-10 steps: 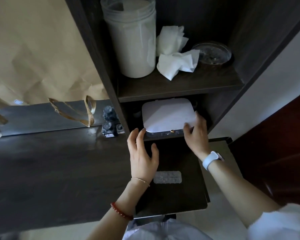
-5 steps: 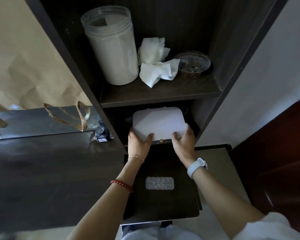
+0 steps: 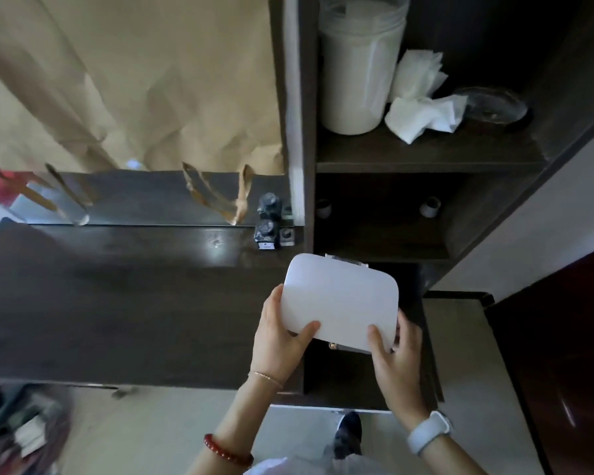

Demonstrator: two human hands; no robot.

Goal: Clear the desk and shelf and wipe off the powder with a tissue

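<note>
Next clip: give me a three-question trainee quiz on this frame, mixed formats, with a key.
1. True or false: the white case is held by both the left hand and the right hand.
2. What lies on the upper shelf between the powder jar and the glass dish? A) crumpled tissues B) a mug C) a book
3. Fill in: the small dark bottles stand on the ____.

Key: 1 true; 2 A, the crumpled tissues; 3 desk.

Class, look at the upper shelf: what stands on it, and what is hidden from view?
On the upper shelf: a powder jar, crumpled tissues and a glass dish. The jar's top is cut off; the shelf behind it is hidden.
</note>
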